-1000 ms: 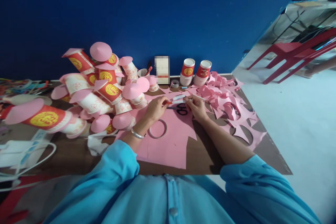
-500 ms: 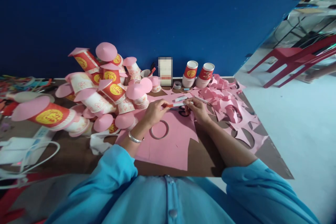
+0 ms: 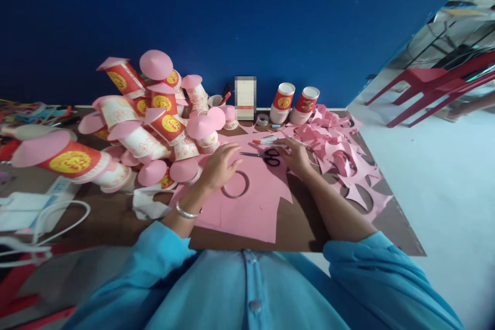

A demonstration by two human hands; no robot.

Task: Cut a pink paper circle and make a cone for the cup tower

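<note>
My left hand (image 3: 220, 165) lies open on a pink paper sheet (image 3: 247, 211), fingers spread, just above a thin ring (image 3: 234, 197) that rests on the sheet. My right hand (image 3: 296, 155) is further right, its fingertips closed on the end of a white marker with an orange cap (image 3: 265, 140) that lies low over the sheet. Black-handled scissors (image 3: 269, 157) lie between my hands. Both my sleeves are blue.
A heap of red and white paper cups with pink cone lids (image 3: 154, 124) fills the left of the brown table (image 3: 309, 227). Two upside-down cup stacks (image 3: 282, 103) and a tape roll (image 3: 263, 119) stand by the blue wall. Pink offcuts (image 3: 336, 149) lie right; a white cable (image 3: 58, 221) lies left.
My left hand let go of the marker and dropped, open, onto the pink sheet by the ring. My right hand carried the marker slightly away from me, uncovering the scissors.
</note>
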